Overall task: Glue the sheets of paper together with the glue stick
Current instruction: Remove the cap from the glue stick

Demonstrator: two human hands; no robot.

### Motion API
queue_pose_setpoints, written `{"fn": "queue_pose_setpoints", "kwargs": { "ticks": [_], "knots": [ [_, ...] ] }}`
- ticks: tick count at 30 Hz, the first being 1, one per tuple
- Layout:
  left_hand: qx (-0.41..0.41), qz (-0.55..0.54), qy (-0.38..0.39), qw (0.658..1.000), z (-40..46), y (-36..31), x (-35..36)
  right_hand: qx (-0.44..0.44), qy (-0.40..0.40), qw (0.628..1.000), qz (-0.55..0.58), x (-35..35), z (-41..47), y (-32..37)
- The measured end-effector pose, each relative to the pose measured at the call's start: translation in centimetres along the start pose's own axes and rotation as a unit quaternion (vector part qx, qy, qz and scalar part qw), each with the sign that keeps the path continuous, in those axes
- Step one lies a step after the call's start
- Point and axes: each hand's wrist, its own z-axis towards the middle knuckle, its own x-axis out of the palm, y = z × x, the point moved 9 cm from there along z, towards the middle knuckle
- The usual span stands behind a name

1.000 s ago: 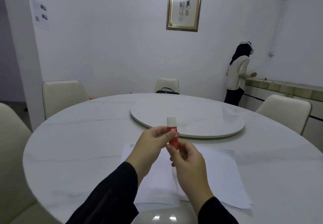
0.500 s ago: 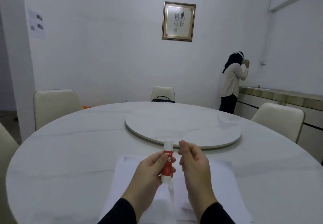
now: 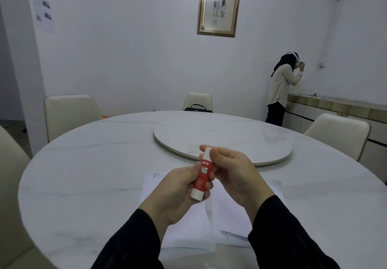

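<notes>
I hold a red and white glue stick upright above the table. My left hand is wrapped around its red body. The fingertips of my right hand pinch its white cap at the top. White sheets of paper lie flat on the table under my hands, one on the left overlapping one on the right along a middle seam.
A round white marble table carries a raised turntable at its centre. Cream chairs stand around it, and a black bag lies on the far one. A person stands at a counter at the back right.
My right hand, loose beside the stick half a second ago, has closed its fingertips on the white cap. The left hand keeps its hold on the red body.
</notes>
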Motion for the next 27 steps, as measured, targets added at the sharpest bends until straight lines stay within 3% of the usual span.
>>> {"fn": "queue_pose_setpoints", "kwargs": {
  "ticks": [4,8,9,11,13,14,17,20,22,25,27],
  "knots": [
    [0.091,0.123,-0.112,0.982,-0.4,-1.6,-0.9,-0.02,-0.12,0.985,-0.126,-1.4,-0.3,0.4],
    [0.145,0.26,-0.152,0.942,-1.0,-3.1,-0.5,-0.037,-0.131,0.974,-0.183,-0.7,-0.4,1.8],
    [0.129,0.235,-0.133,0.954,-0.9,-3.1,-0.3,-0.031,-0.117,0.974,-0.193,-0.4,-0.4,2.1],
    [0.052,0.085,-0.047,0.994,-0.7,-2.1,0.4,-0.013,-0.05,0.985,-0.166,0.5,-0.3,2.0],
    [-0.016,-0.064,0.033,0.997,-1.0,-1.5,1.6,0.013,0.004,0.997,-0.071,1.1,-0.4,1.5],
    [-0.021,-0.076,0.044,0.996,-1.1,-1.5,1.8,0.026,0.013,0.999,-0.029,1.2,-0.5,1.1],
    [0.036,0.079,-0.037,0.996,-0.6,-2.0,0.7,0.019,-0.024,0.998,-0.051,0.6,-0.6,0.6],
    [0.101,0.258,-0.12,0.953,-0.9,-2.8,0.1,-0.022,-0.11,0.978,-0.175,-0.3,-1.0,1.8],
    [0.116,0.283,-0.135,0.942,-1.0,-2.8,0.2,-0.032,-0.136,0.968,-0.209,-0.4,-1.0,2.4],
    [0.043,0.118,-0.038,0.991,-0.7,-1.6,1.0,0.009,-0.073,0.985,-0.158,0.1,-0.7,2.1],
    [-0.011,-0.015,0.034,0.999,-1.2,-1.1,1.7,0.042,-0.016,0.995,-0.085,0.6,-0.7,1.7]
  ]
}}
